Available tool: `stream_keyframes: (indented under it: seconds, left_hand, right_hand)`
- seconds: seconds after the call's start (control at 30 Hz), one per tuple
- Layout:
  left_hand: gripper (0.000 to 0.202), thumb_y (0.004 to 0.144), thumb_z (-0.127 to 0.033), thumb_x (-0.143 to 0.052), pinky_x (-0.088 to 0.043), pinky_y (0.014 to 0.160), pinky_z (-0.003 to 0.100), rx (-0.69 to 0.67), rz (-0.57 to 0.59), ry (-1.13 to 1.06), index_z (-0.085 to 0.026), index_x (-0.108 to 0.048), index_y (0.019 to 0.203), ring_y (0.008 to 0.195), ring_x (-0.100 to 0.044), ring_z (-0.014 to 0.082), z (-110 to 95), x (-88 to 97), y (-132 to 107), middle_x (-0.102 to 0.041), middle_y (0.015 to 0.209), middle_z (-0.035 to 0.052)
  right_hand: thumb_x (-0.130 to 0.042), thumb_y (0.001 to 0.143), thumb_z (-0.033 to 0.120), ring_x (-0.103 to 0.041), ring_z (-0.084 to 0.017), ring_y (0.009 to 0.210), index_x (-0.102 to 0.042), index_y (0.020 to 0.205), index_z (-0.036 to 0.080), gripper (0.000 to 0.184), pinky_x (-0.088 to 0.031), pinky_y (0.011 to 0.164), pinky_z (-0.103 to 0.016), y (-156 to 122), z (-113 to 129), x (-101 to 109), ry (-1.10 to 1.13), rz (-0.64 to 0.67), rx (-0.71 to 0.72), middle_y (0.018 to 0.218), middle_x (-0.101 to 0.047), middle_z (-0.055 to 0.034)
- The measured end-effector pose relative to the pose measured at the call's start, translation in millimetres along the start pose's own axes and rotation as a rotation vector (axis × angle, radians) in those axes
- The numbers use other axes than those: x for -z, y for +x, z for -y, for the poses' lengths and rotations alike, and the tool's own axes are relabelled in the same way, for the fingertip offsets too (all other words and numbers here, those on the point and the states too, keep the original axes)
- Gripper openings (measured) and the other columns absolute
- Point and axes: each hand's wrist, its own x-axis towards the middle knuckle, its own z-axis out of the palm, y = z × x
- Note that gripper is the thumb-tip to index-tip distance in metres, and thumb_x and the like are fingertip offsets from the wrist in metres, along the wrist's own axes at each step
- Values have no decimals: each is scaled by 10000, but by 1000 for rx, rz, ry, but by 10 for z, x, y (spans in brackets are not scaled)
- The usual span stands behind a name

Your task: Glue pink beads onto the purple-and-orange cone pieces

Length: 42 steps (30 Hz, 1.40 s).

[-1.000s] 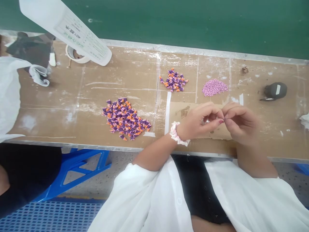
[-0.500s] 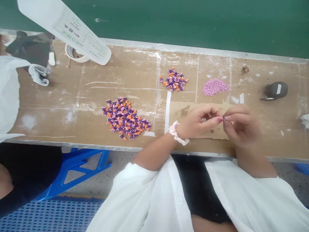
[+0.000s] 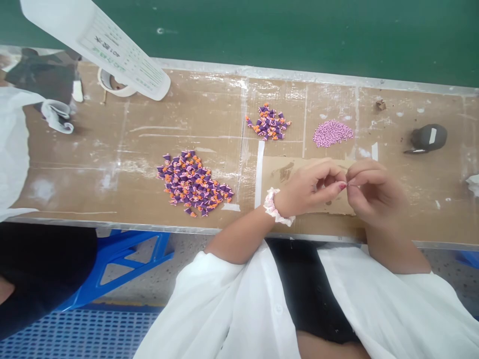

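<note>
My left hand [image 3: 312, 187], with a pale scrunchie [image 3: 275, 207] at its wrist, is closed in a pinch. My right hand [image 3: 374, 192] is pinched too and slightly blurred. Their fingertips meet over a flat piece of cardboard [image 3: 275, 192]. Whatever tiny thing lies between them is mostly hidden and too small to name. Beyond the hands is a heap of small pink pieces [image 3: 332, 133]. To its left sits a small group of purple and orange figures [image 3: 268, 123]. A larger pile of the same figures [image 3: 194, 184] lies left of my left hand.
A large white bottle [image 3: 112, 50] with printed text leans in at upper left, over a tape roll [image 3: 105, 82]. A black rounded object [image 3: 428, 138] rests at right. Someone in white and black sits at far left by a blue stool [image 3: 123, 259].
Both hands stay fingertip to fingertip in almost the same place, with only slight finger movement. The piles look unchanged. The view has shifted a little.
</note>
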Motion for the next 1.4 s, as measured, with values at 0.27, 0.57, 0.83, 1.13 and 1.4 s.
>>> stream_keyframes:
  seconds: [0.27, 0.57, 0.83, 1.13, 1.4]
  left_hand:
    - [324, 869, -459, -661, -415, 622, 235, 204, -4, -244, -151, -595, 793, 637, -495, 59, 4, 1, 5, -586, 743, -3]
    - [360, 810, -444, -739, -329, 513, 226, 523, 60, -675, -150, -540, 756, 523, -407, 36, 0, 11, -12, -483, 611, -54]
    - [375, 786, -480, -749, -387, 527, 210, 538, -7, -507, -123, -640, 830, 562, -478, 37, -49, 51, -9, -597, 701, -9]
    - [435, 787, -538, -717, -486, 602, 227, 512, -4, -227, -116, -711, 891, 644, -591, 80, -16, 146, 7, -705, 789, 39]
    - [416, 822, -530, -691, -394, 520, 197, 495, 15, -426, -122, -661, 894, 554, -455, 41, -28, 68, -8, -545, 649, -22]
  right_hand:
    - [-644, 813, 47, -604, -151, 686, -616, 949, 245, 242, -498, 579, -296, 21, 29, 31, -8, 32, -32, 792, -625, -8]
    - [-676, 833, 78, -613, -149, 706, -638, 985, 249, 232, -496, 581, -295, 22, 21, 45, -10, 47, -24, 819, -645, -15]
    - [-601, 895, 126, -589, -154, 718, -554, 962, 249, 148, -494, 633, -311, 11, -4, 79, -74, 147, -85, 802, -591, -5]
    - [-646, 867, 109, -584, -174, 672, -577, 962, 240, 176, -482, 591, -333, 40, -27, 87, -495, 177, 210, 818, -650, -34]
    - [-681, 836, 107, -622, -165, 668, -605, 1013, 263, 248, -499, 558, -307, -29, 17, -15, -348, -21, 93, 814, -653, -18]
